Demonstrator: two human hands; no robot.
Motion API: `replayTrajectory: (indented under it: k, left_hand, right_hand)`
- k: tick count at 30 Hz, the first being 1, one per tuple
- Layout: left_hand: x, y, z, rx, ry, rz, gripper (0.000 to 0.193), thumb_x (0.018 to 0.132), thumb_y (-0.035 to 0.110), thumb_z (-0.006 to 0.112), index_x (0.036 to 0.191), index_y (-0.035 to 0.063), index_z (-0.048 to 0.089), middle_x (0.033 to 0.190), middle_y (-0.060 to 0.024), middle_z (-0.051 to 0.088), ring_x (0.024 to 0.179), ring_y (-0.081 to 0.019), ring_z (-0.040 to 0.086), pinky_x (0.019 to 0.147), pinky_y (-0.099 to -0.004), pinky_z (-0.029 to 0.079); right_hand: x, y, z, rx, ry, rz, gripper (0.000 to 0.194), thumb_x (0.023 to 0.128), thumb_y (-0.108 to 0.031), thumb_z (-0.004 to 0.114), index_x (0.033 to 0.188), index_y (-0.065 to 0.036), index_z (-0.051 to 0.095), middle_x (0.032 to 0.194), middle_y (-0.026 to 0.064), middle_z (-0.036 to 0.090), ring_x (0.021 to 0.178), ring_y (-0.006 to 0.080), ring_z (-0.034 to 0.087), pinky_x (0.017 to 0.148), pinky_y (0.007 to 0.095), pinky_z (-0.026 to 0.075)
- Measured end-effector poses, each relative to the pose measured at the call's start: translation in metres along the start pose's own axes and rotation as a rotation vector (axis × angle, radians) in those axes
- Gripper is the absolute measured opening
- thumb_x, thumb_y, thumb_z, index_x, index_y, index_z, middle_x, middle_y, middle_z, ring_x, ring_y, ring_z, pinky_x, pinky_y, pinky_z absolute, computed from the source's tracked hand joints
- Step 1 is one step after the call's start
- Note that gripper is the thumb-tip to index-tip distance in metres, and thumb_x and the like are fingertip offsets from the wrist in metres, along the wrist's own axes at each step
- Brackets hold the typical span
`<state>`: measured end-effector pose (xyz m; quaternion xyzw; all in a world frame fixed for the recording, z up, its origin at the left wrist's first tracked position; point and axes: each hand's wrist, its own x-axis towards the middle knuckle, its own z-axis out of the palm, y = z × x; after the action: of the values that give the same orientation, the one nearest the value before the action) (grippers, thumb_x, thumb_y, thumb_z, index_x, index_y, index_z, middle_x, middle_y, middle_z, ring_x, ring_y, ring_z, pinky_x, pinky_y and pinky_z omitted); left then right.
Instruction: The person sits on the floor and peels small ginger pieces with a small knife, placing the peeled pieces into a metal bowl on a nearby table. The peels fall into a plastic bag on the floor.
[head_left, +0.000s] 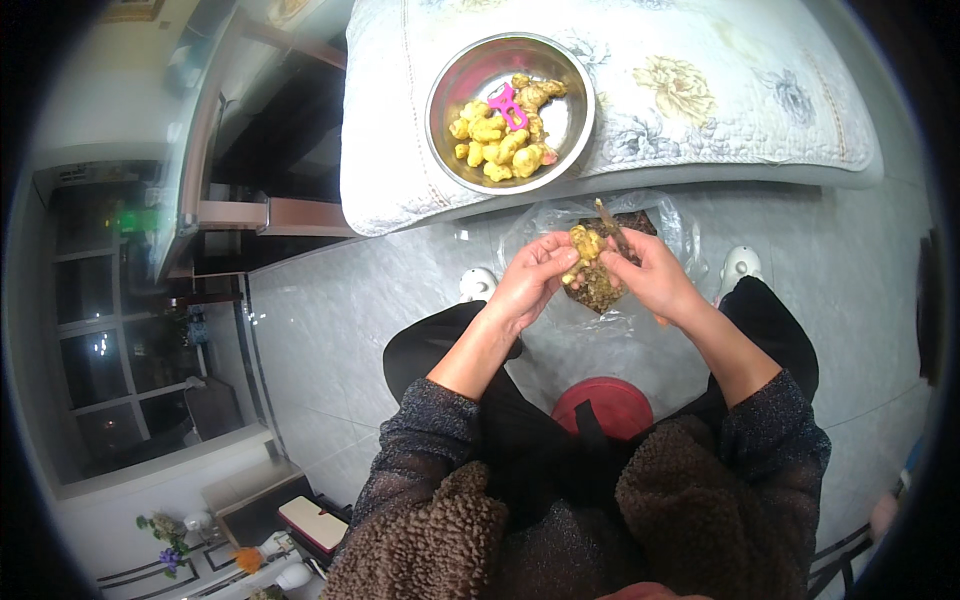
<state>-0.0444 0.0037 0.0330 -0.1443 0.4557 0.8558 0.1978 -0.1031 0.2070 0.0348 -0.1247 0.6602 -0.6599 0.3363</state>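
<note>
My left hand (536, 279) grips a knobbly yellow ginger-like root (586, 244) between thumb and fingers. At its right side, my right hand (651, 271) holds a thin brown stick-like tool (611, 225), perhaps a knife, its tip pointing up and away; its exact kind cannot be told. Below both hands, a clear plastic bag (679, 225) on the floor holds brown and yellowish scraps (598, 294). Farther forward, a steel bowl (437, 139) contains several pale yellow root pieces (487, 131), browner ones (534, 94) and a pink peeler (508, 106) lying on top.
The bowl rests on a padded surface with a quilted floral cover (675, 135), its near edge just beyond the bag. A red round stool (604, 405) is between my legs on the grey tiled floor (330, 337). Glass-fronted furniture (202, 150) is at the left.
</note>
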Motion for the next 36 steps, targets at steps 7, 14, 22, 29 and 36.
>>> replayTrajectory:
  k: [7,14,22,29,36]
  left_hand:
    - [-0.011,0.018,0.012,-0.041,0.003,0.071,0.036,0.094,0.018,0.066,0.124,0.0005,0.056,0.112,-0.009,0.066,0.094,-0.0139,0.061,0.08,-0.0272,0.048]
    - [0.017,0.099,0.021,0.561,0.3,0.42,0.038,0.089,0.011,0.07,0.122,-0.0013,0.056,0.111,-0.0074,0.067,0.1,-0.0147,0.061,0.088,-0.0294,0.048]
    - [0.095,0.148,0.02,1.661,0.527,0.836,0.03,0.079,0.015,0.073,0.107,0.0052,0.066,0.102,-0.0111,0.065,0.099,-0.029,0.06,0.092,-0.0368,0.048]
    - [0.086,0.136,0.032,2.33,-0.034,0.567,0.024,0.074,0.01,0.065,0.098,0.0079,0.071,0.105,-0.0118,0.063,0.107,-0.0313,0.057,0.094,-0.0436,0.047]
    - [0.108,0.145,0.036,2.556,-0.214,0.484,0.018,0.076,0.012,0.066,0.092,0.0087,0.074,0.102,-0.0102,0.065,0.103,-0.0292,0.06,0.091,-0.0414,0.048]
  right_hand:
    - [0.002,0.01,-0.007,-0.064,0.046,0.039,0.019,0.094,-0.018,0.061,0.083,-0.002,0.06,0.066,0.0015,0.057,0.062,0.0089,0.053,0.059,0.0268,0.043]
    - [0.003,0.016,-0.007,-0.352,0.095,-0.059,0.02,0.089,-0.018,0.065,0.085,0.001,0.063,0.068,0.0093,0.062,0.064,0.0143,0.059,0.061,0.0315,0.046]
    - [-0.001,0.006,-0.002,-0.278,0.096,-0.041,0.02,0.089,-0.019,0.065,0.095,0.0,0.064,0.075,0.0108,0.065,0.068,0.0174,0.061,0.066,0.0326,0.049]
    - [-0.004,0.003,-0.003,-0.313,0.094,-0.078,0.022,0.09,-0.02,0.064,0.095,0.001,0.064,0.075,0.0131,0.065,0.067,0.0206,0.062,0.066,0.0351,0.049]
    - [-0.003,0.003,-0.004,-0.316,0.1,-0.091,0.021,0.091,-0.019,0.062,0.094,0.002,0.064,0.075,0.0149,0.066,0.067,0.023,0.064,0.065,0.0362,0.05]
